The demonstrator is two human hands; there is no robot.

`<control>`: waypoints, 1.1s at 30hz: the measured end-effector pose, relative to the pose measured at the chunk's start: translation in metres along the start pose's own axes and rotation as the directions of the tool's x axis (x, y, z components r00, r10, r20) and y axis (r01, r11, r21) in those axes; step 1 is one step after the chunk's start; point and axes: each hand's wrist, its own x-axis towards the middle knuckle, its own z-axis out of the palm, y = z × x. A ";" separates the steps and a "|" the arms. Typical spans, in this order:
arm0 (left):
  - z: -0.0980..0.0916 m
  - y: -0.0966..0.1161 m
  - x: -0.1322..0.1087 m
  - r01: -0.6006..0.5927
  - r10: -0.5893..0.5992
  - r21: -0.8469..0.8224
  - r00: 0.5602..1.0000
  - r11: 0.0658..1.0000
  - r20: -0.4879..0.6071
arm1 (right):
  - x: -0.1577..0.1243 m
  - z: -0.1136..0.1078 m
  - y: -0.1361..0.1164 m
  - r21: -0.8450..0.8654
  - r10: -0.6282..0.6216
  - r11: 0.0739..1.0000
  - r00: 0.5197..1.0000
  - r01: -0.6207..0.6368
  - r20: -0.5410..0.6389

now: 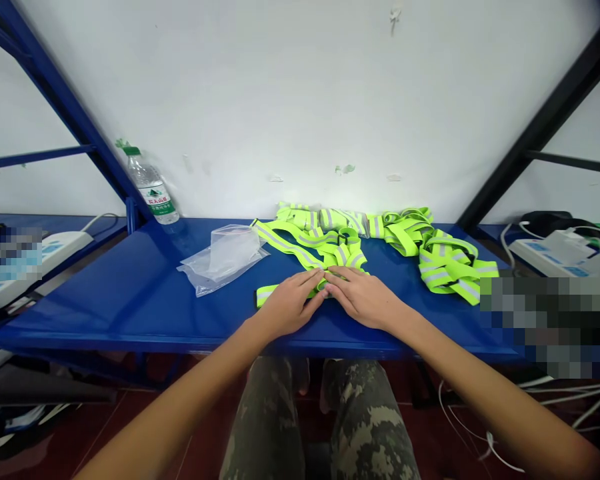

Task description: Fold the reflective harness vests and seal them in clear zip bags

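Left hand [294,300], right hand [364,298]: palms down, fingertips meeting over neon-yellow silver-striped fabric strap [347,255]; grip unconfirmed. Gathering judged partial, lengths loose beyond hands. Tangled neon-yellow strap heap [443,270], right of right hand, ungathered.

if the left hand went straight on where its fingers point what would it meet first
Probably the right hand: its fingertips sit just ahead of those of the left hand, perhaps touching, over the neon-yellow reflective straps; depth is unclear.
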 end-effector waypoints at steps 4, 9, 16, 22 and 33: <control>0.005 -0.004 0.003 0.058 -0.059 -0.024 0.997 0.998 -0.055 | 0.002 0.002 -0.002 -0.053 0.038 0.998 0.999 -0.038 0.002; -0.004 -0.003 0.001 0.163 -0.164 0.061 0.987 0.985 0.002 | 0.006 0.008 -0.002 -0.108 0.004 0.994 1.000 -0.003 0.005; -0.049 -0.001 -0.019 0.139 -0.221 0.317 0.945 0.938 0.240 | 0.004 0.016 0.002 -0.082 -0.023 0.996 0.999 0.021 -0.027; -0.062 -0.006 -0.011 0.225 -0.347 0.418 0.906 0.880 0.242 | -0.002 0.020 0.003 -0.029 -0.010 1.000 0.997 0.007 -0.074; 0.001 0.015 0.060 0.375 -0.507 -0.431 0.826 0.821 -0.246 | -0.006 0.019 0.002 0.042 0.073 0.997 0.995 -0.070 -0.070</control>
